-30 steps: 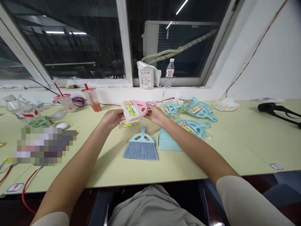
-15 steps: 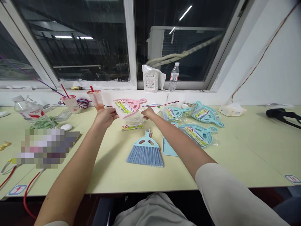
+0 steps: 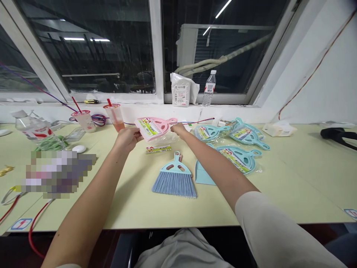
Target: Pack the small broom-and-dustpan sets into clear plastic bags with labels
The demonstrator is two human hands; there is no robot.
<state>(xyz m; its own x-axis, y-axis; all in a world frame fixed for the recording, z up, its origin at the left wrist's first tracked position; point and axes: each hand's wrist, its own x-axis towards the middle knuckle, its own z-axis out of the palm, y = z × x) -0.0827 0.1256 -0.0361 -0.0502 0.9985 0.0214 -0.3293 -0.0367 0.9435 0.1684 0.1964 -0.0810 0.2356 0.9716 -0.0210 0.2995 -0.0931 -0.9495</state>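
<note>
Right hand (image 3: pixel 180 130) nearer handle (image 3: pixel 172 121) | pink dustpan (image 3: pixel 154 127) in left hand (image 3: pixel 128 139)

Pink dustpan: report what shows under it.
Beneath the pink dustpan, crumpled clear plastic shows past its lower edge. The dustpan covers the rest, so whatever else may be there cannot be seen.

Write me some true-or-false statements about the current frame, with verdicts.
1. The left hand holds the pink dustpan. True.
2. The broom lies nearer the person than the pink dustpan. True.
3. The broom's bristles point toward the window. False: they point toward the person.
4. The water bottle on the sill stands right of the white package. True.
5. The two drink cups have green straws. False: they have red straws.
</note>
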